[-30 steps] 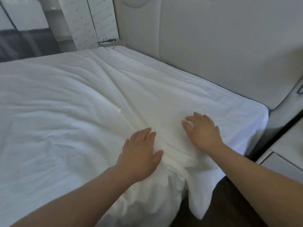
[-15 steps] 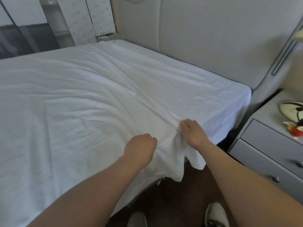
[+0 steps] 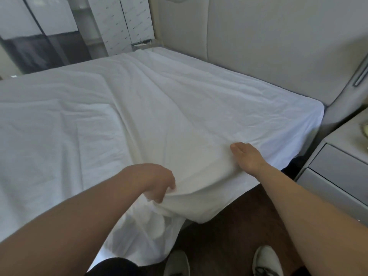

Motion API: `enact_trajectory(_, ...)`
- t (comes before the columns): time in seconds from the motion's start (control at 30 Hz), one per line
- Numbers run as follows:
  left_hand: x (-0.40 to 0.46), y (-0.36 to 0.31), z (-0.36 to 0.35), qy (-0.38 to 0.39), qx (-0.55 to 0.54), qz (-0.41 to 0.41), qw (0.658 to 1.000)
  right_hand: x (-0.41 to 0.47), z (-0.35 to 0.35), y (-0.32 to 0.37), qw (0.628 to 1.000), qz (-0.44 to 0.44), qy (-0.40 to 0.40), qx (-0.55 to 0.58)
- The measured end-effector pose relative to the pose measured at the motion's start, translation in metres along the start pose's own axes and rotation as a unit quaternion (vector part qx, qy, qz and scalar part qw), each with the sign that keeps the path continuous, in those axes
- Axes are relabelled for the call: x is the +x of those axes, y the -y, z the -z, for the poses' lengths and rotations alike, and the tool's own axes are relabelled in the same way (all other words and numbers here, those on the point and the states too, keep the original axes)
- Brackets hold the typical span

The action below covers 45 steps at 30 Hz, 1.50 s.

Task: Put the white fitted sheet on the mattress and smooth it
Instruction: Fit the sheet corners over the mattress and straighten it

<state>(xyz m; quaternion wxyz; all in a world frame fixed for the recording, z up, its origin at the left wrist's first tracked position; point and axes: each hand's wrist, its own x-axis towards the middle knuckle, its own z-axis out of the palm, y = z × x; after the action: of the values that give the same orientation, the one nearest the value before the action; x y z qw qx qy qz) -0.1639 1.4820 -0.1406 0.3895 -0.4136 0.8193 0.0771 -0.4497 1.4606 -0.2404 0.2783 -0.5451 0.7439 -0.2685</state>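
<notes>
The white fitted sheet (image 3: 139, 116) lies spread over the mattress, with long creases running from the far corner toward me. Its near edge hangs loose over the bedside. My left hand (image 3: 153, 182) grips a fold of that loose edge, fingers curled into the cloth. My right hand (image 3: 246, 156) lies on the sheet near the bed's edge; its fingers are tucked into the fabric, and I cannot tell whether they hold it. The sheet's corner by the headboard (image 3: 310, 114) sits over the mattress corner.
A padded beige headboard (image 3: 268, 46) runs along the right. A grey nightstand (image 3: 342, 170) with drawers stands at the right edge. Dark wood floor (image 3: 235, 226) and my two white shoes lie below. White cartons (image 3: 123, 22) stand at the far corner.
My hands have spread apart along the sheet's near edge. The left hand dropped lower over the bedside, still gripping cloth, and the crease between them has flattened.
</notes>
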Motion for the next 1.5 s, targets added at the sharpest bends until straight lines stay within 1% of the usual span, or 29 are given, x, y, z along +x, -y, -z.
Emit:
enact_trajectory(0.13, 0.010, -0.008, 0.017, 0.093, 0.056, -0.001, 0.994, 0.006, -0.002, -0.008, 0.999, 0.015, -0.009, -0.041)
enact_trajectory(0.17, 0.013, -0.008, 0.020, 0.108, 0.054, 0.004, 0.993, 0.008, -0.003, -0.010, 0.999, 0.019, -0.006, -0.051)
enact_trajectory(0.2, 0.018, -0.007, 0.022, 0.105, 0.031, 0.014, 0.994, 0.009, -0.004, -0.012, 0.998, 0.018, -0.001, -0.060)
enact_trajectory(0.23, 0.023, -0.006, 0.025, 0.086, 0.001, 0.023, 0.996, 0.010, -0.004, -0.013, 0.998, 0.020, 0.003, -0.068)
enact_trajectory(0.27, 0.026, -0.006, 0.027, 0.040, -0.022, 0.031, 0.998, 0.009, -0.005, -0.011, 0.997, 0.020, 0.007, -0.076)
enact_trajectory(0.33, 0.038, -0.005, 0.025, -0.108, -0.045, 0.046, 0.992, 0.010, -0.006, -0.011, 0.995, 0.029, 0.002, -0.098)
enact_trajectory(0.37, 0.041, -0.007, 0.020, -0.153, -0.065, 0.063, 0.984, 0.011, -0.007, -0.012, 0.994, 0.031, -0.001, -0.104)
enact_trajectory(0.4, 0.043, -0.010, 0.015, -0.155, -0.074, 0.083, 0.982, 0.012, -0.009, -0.015, 0.994, 0.031, -0.002, -0.108)
enact_trajectory(0.47, 0.047, -0.022, 0.001, -0.108, -0.048, 0.112, 0.987, 0.014, -0.011, -0.020, 0.993, 0.027, 0.005, -0.115)
enact_trajectory(0.53, 0.050, -0.033, -0.004, -0.108, -0.031, 0.116, 0.987, 0.017, -0.014, -0.025, 0.993, 0.025, 0.003, -0.119)
enact_trajectory(0.6, 0.047, -0.039, -0.002, -0.112, 0.009, 0.086, 0.990, 0.018, -0.015, -0.026, 0.992, 0.025, 0.001, -0.121)
enact_trajectory(0.67, 0.037, -0.042, 0.005, -0.095, 0.074, 0.044, 0.992, 0.017, -0.015, -0.026, 0.992, 0.027, 0.002, -0.125)
enact_trajectory(0.73, 0.030, -0.039, 0.006, -0.096, 0.124, 0.032, 0.987, 0.017, -0.014, -0.027, 0.992, 0.030, 0.007, -0.125)
enact_trajectory(0.77, 0.029, -0.036, 0.006, -0.106, 0.140, 0.025, 0.984, 0.017, -0.014, -0.028, 0.991, 0.031, 0.009, -0.126)
enact_trajectory(0.87, 0.035, -0.024, 0.001, -0.102, 0.155, 0.017, 0.983, 0.014, -0.013, -0.029, 0.990, 0.029, 0.029, -0.137)
enact_trajectory(1.0, 0.041, -0.023, -0.007, -0.085, 0.129, 0.001, 0.988, 0.012, -0.013, -0.031, 0.990, 0.013, 0.037, -0.134)
enact_trajectory(1.03, 0.043, -0.025, -0.010, -0.071, 0.119, -0.002, 0.990, 0.011, -0.012, -0.029, 0.990, 0.012, 0.040, -0.132)
enact_trajectory(1.1, 0.047, -0.027, -0.009, -0.017, 0.084, 0.004, 0.996, 0.007, -0.005, -0.023, 0.988, 0.009, 0.061, -0.140)
enact_trajectory(1.13, 0.048, -0.026, -0.004, 0.019, 0.036, 0.013, 0.999, 0.005, -0.002, -0.018, 0.986, 0.005, 0.070, -0.152)
enact_trajectory(1.17, 0.053, -0.024, 0.005, 0.052, -0.035, 0.018, 0.998, 0.008, 0.003, -0.015, 0.984, -0.005, 0.065, -0.166)
enact_trajectory(1.2, 0.059, -0.022, 0.018, 0.065, -0.105, 0.021, 0.992, 0.011, 0.010, -0.010, 0.982, -0.013, 0.046, -0.183)
enact_trajectory(1.23, 0.063, -0.019, 0.032, 0.043, -0.141, 0.016, 0.989, 0.015, 0.016, -0.005, 0.981, -0.018, 0.019, -0.195)
enact_trajectory(1.27, 0.073, -0.016, 0.051, -0.020, -0.128, 0.007, 0.992, 0.022, 0.024, -0.002, 0.980, -0.020, -0.016, -0.195)
enact_trajectory(1.3, 0.084, -0.013, 0.068, -0.099, -0.096, 0.008, 0.990, 0.029, 0.032, -0.002, 0.981, -0.015, -0.049, -0.190)
enact_trajectory(1.33, 0.096, -0.011, 0.083, -0.176, -0.079, 0.012, 0.981, 0.038, 0.039, -0.004, 0.979, -0.003, -0.079, -0.190)
enact_trajectory(1.37, 0.115, -0.010, 0.099, -0.238, -0.089, 0.010, 0.967, 0.052, 0.050, -0.010, 0.975, 0.012, -0.100, -0.200)
enact_trajectory(1.4, 0.133, -0.008, 0.108, -0.275, -0.114, 0.013, 0.955, 0.063, 0.058, -0.015, 0.971, 0.022, -0.108, -0.212)
enact_trajectory(1.43, 0.156, -0.007, 0.119, -0.291, -0.143, 0.014, 0.946, 0.080, 0.071, -0.023, 0.968, 0.020, -0.112, -0.222)
enact_trajectory(1.5, 0.200, -0.011, 0.139, -0.287, -0.168, 0.015, 0.943, 0.116, 0.096, -0.042, 0.968, -0.012, -0.104, -0.230)
